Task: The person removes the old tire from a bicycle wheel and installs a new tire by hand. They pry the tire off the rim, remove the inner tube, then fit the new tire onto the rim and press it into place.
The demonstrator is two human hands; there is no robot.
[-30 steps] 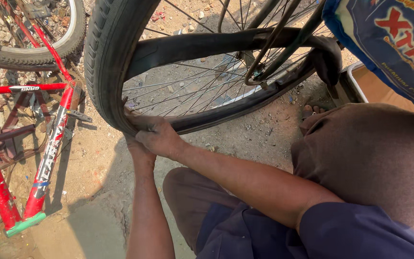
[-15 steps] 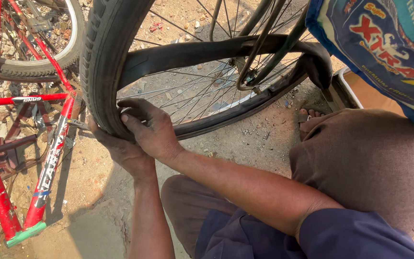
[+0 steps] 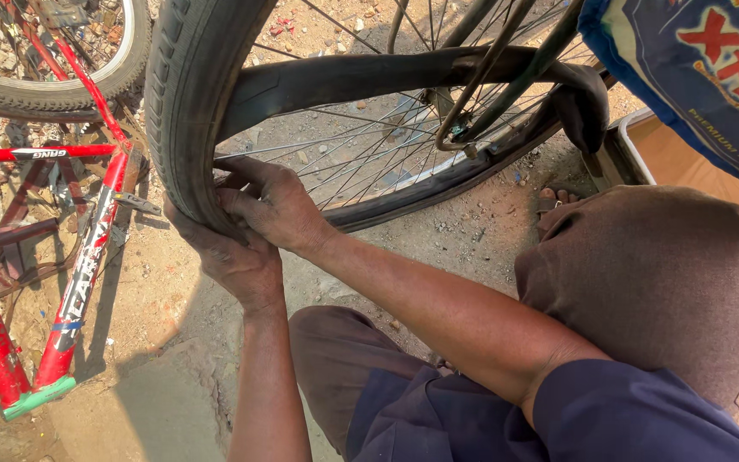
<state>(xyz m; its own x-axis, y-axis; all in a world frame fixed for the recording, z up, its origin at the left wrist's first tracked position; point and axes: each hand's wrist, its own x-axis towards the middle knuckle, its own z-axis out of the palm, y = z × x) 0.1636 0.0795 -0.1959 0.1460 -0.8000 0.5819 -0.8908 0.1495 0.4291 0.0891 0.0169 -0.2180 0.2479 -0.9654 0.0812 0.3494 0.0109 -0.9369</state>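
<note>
Black rubber fills the upper middle of the view: a worn black bicycle tyre (image 3: 188, 111) on a spoked metal wheel (image 3: 369, 162), standing upright on the sandy ground (image 3: 164, 291). Its top is cut off by the picture edge. A loose black inner tube (image 3: 387, 73) stretches across the spokes inside the wheel and hangs down at the right end.

The left hand (image 3: 231, 257) cups the tyre from below and outside; its fingers go behind the rubber, so their tips are hidden. The right hand (image 3: 271, 201) lies on the inner edge of the tyre, just above the left hand and touching it, with the fingers curled and pressed together on the bead. What is under those fingers I cannot tell.

At the left lies a red bicycle frame (image 3: 87, 257), only partly in view, beside another wheel (image 3: 104, 77). The person's bent knee in brown cloth (image 3: 652, 282) covers the ground at the right. Above it, a blue printed bag (image 3: 703, 77) is cut off by the corner.
</note>
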